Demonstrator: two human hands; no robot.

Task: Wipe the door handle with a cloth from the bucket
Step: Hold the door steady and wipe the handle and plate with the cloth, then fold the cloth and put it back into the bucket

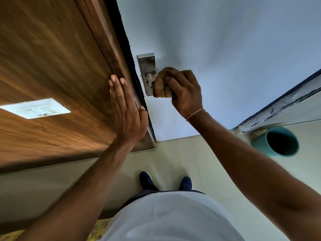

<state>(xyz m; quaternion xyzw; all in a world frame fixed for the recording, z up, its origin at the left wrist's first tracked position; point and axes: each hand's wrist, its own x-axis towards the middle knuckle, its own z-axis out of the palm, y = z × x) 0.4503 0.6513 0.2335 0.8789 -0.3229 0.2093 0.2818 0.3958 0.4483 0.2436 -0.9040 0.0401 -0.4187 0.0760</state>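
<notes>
Door handle [149, 79]: only its pale neck shows, sticking out of the steel backplate [145, 66]; the lever itself is hidden under the cloth, right inside my right-hand grip.
Cloth [160, 84]: brown, bunched into a wad, wrapped around the lever and touching the backplate's edge.
Right hand [186, 92]: my fingers [171, 80] are curled tight over the cloth, clamping it onto the handle.
Left hand [127, 110]: flat against the wooden door frame [57, 66] just left of the handle, fingers pressed together and straight, thumb along the frame's edge; it holds nothing, only braces.
Door [225, 40]: pale blue face, running up and to the right of my right hand.
Bucket [276, 141]: teal, on the tiled floor [173, 153] well off to the right of and below my right hand; its inside looks dark, I cannot tell what is in it.
Progress: I judge the cloth is fetched and the wiping is under way. Whether the lever is clean yet I cannot see. The backplate appears smudged around the neck, so that likely remains.
</notes>
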